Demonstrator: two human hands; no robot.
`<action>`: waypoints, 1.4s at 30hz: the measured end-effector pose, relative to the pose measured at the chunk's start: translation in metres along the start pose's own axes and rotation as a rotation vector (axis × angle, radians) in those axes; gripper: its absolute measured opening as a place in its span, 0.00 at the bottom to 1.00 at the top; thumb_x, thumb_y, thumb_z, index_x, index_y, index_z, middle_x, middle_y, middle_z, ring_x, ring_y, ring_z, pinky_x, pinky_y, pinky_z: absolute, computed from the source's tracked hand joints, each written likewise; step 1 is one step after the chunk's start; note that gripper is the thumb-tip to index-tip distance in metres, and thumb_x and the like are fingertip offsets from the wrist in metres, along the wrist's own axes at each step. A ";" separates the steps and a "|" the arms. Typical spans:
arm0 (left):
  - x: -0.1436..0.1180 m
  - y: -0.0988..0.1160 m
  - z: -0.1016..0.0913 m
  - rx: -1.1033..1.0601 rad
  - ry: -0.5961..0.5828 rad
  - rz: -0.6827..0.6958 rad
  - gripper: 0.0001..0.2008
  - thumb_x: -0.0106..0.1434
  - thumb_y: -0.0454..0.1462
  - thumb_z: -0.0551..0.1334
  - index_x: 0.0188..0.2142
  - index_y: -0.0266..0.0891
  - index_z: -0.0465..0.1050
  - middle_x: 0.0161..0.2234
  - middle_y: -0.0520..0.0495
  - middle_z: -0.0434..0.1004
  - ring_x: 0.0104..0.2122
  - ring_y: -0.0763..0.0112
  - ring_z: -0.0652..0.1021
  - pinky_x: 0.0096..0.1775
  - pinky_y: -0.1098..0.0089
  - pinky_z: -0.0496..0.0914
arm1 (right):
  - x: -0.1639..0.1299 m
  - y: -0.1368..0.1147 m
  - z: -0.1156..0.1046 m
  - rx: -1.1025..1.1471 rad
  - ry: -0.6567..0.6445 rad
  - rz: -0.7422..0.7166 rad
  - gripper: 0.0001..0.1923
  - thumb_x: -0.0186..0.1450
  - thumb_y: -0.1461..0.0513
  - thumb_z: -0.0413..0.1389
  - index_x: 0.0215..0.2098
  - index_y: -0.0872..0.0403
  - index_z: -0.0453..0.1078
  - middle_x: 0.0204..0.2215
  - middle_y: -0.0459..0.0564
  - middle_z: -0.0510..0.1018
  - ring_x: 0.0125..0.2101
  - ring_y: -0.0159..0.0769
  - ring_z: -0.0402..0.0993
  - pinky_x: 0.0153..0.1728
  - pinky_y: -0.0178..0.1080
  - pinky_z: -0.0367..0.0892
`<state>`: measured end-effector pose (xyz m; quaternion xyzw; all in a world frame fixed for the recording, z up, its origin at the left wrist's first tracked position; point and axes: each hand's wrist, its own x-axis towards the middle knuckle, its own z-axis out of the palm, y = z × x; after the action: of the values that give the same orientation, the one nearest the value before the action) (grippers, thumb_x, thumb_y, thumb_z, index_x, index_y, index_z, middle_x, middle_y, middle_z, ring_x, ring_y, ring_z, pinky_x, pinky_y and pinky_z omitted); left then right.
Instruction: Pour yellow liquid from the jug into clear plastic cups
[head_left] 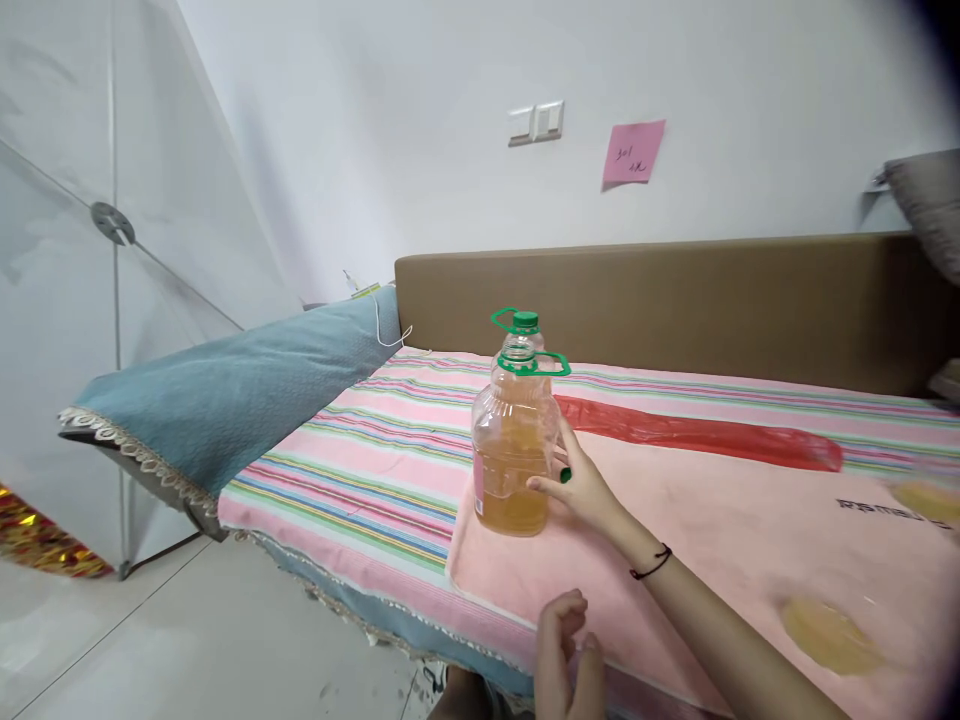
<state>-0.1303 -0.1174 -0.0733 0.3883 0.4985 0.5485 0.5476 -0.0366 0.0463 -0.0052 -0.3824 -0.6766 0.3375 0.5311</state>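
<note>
A large clear plastic bottle [512, 440] partly filled with amber liquid stands upright on a pink towel [675, 520]. Its neck is uncapped, with a green carrying ring [553, 364] round it. My right hand [577, 485] grips the bottle's right side, thumb at the front and fingertips partly hidden behind. Against that palm shows a small green cap [565, 475]. Directly behind stands a second bottle, mostly hidden, with its green cap [526, 320] on. Nearer the camera, my left hand [566, 655] has loosely curled fingers, thumb apart, and holds nothing.
A red plastic bag [697, 432] lies behind the towel on a striped sheet [360, 480]. Blurred yellowish, see-through shapes [832, 635] show at the right. Brown headboard [645, 305] backs the bed; a blue cloth-covered armrest [247, 385] is at left.
</note>
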 end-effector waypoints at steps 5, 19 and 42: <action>-0.002 0.008 0.004 0.026 0.004 -0.017 0.25 0.54 0.56 0.65 0.41 0.39 0.73 0.37 0.44 0.77 0.39 0.61 0.76 0.43 0.67 0.67 | -0.024 -0.052 -0.071 -0.157 0.058 0.029 0.41 0.58 0.47 0.62 0.67 0.42 0.54 0.67 0.55 0.59 0.64 0.52 0.59 0.60 0.59 0.59; -0.011 0.013 0.065 0.038 -0.330 0.065 0.21 0.55 0.52 0.66 0.37 0.39 0.71 0.41 0.39 0.80 0.40 0.61 0.78 0.46 0.62 0.69 | -0.189 -0.064 -0.264 -0.406 0.318 0.239 0.21 0.59 0.43 0.60 0.39 0.49 0.78 0.42 0.54 0.83 0.47 0.50 0.77 0.52 0.54 0.70; 0.020 -0.038 0.223 0.171 -0.342 0.312 0.36 0.50 0.37 0.69 0.55 0.44 0.53 0.49 0.43 0.72 0.50 0.63 0.75 0.55 0.59 0.66 | -0.230 -0.017 -0.260 -0.084 0.307 0.360 0.14 0.59 0.55 0.60 0.40 0.54 0.77 0.39 0.54 0.84 0.39 0.42 0.81 0.42 0.44 0.74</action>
<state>0.0928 -0.0740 -0.0674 0.5929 0.3769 0.5086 0.4978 0.2479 -0.1497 -0.0423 -0.5653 -0.5225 0.3361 0.5426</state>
